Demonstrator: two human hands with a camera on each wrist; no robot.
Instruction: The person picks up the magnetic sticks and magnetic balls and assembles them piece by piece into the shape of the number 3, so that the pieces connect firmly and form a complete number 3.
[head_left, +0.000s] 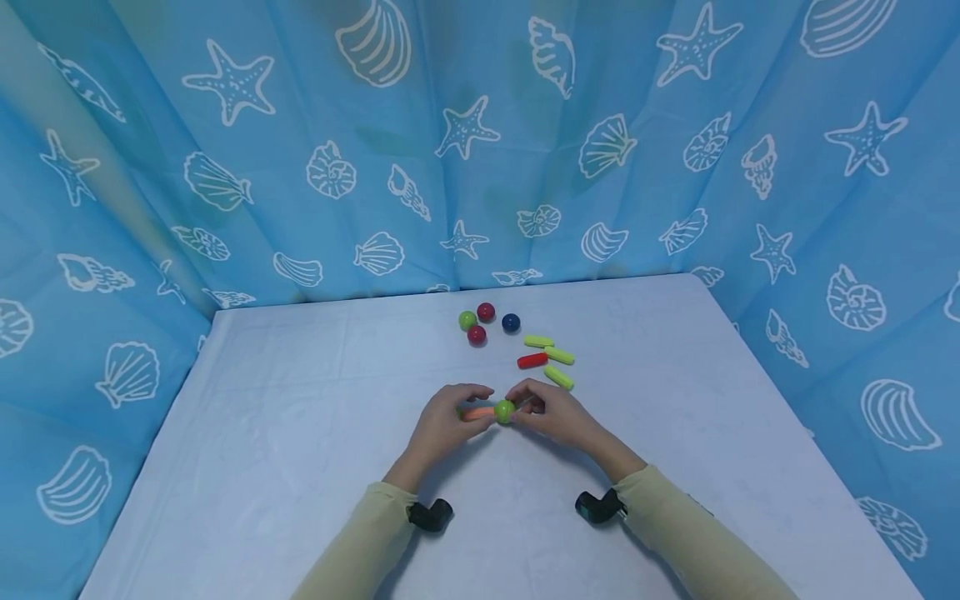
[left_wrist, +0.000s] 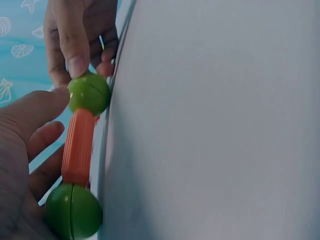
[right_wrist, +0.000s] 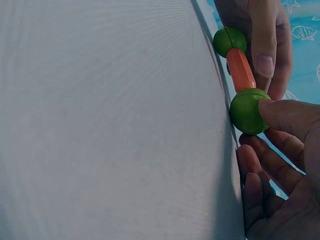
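An orange ridged rod (head_left: 478, 412) joins two green balls, one at each end. My left hand (head_left: 447, 419) holds this piece by the rod, with the left green ball (left_wrist: 74, 212) close to the palm. In the left wrist view its thumb (left_wrist: 42, 107) reaches up to the other ball. With thumb and fingers my right hand (head_left: 557, 414) pinches the right green ball (head_left: 505, 412). Its remaining fingers (right_wrist: 254, 192) are loosely curled. From the head view, the left ball is mostly hidden by the left hand.
Beyond the hands lie several light green rods (head_left: 558, 356) and a red rod (head_left: 532, 360). Farther back are two red balls (head_left: 476, 335), a green ball (head_left: 467, 320) and a dark blue ball (head_left: 511, 322). A blue curtain (head_left: 420, 158) surrounds the white table (head_left: 300, 400).
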